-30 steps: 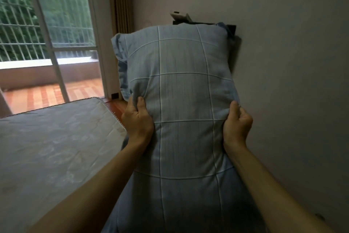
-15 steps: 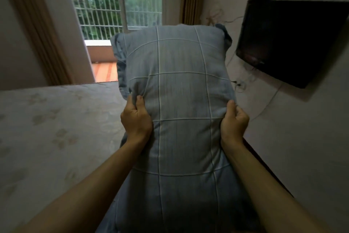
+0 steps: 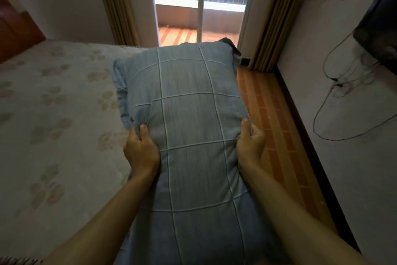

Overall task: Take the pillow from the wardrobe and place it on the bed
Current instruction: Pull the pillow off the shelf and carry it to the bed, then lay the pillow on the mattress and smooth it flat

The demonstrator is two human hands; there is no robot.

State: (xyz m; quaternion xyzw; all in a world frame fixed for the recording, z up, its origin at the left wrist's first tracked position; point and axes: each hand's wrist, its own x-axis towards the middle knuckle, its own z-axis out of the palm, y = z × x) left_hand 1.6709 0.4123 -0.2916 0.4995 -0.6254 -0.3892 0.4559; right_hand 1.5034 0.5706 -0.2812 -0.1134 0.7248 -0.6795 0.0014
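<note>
A blue-grey pillow (image 3: pixel 189 101) with a white grid pattern is held out in front of me, lengthwise, over the right edge of the bed. My left hand (image 3: pixel 140 151) grips its left side and my right hand (image 3: pixel 250 146) grips its right side, both about halfway along. The bed (image 3: pixel 53 114) is a bare mattress with a pale flower print, filling the left half of the view. The pillow's near end is hidden below the frame.
A strip of red-brown tiled floor (image 3: pixel 277 127) runs between the bed and the right wall. A dark wall-mounted TV (image 3: pixel 380 28) with loose cables (image 3: pixel 328 101) hangs on that wall. Ahead are curtains (image 3: pixel 270 19) and a glass balcony door (image 3: pixel 202 2). A wooden headboard (image 3: pixel 15 26) stands far left.
My view has turned left and tilted down: the bed now fills the left, the floor shows, the TV slid to the right edge. The pillow has come lower, still in both hands.
</note>
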